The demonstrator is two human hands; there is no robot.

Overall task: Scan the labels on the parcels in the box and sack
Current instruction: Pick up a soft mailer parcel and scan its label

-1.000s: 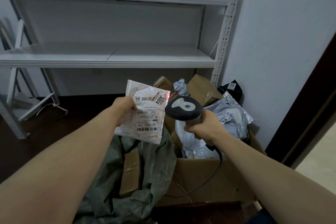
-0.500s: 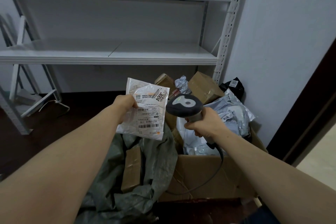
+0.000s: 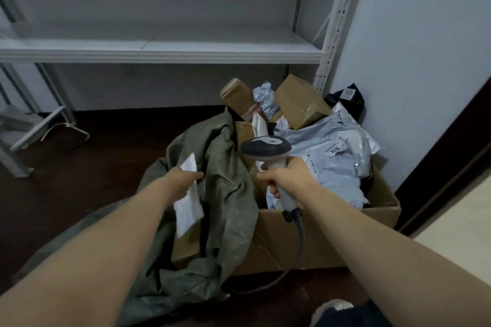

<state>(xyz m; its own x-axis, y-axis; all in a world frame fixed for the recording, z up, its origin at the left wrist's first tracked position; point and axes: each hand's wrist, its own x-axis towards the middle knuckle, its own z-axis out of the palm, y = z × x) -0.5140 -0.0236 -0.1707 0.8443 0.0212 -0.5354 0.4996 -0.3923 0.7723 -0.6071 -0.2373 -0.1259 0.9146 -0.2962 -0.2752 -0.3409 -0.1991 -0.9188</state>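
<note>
Far left on my feed, a white metal shelf [image 3: 159,53] stands against the wall over a dark floor [image 3: 106,154]. My left hand [image 3: 182,180] grips a flat white parcel [image 3: 187,207] by its upper edge. The parcel hangs tilted over the open mouth of the green sack [image 3: 228,194]. It is turned away from the camera, so I cannot read a label on it. Below it, inside the sack, lies a brown carton [image 3: 186,247].

Just right of the sack, the scanner [image 3: 265,145] stands upright, its dark head towards the far wall. My right hand [image 3: 289,180] is wrapped round its pale handle, and a grey cable [image 3: 300,236] runs down from the handle across the front of the cardboard box [image 3: 332,236].

The box touches the sack and is heaped with parcels. A grey mailer [image 3: 326,164] lies on top with a white label showing. Behind it a tan carton [image 3: 300,103] sits tilted. A black parcel [image 3: 349,95] stands at the far right against the wall; whether it is inside the box, I cannot tell.
</note>
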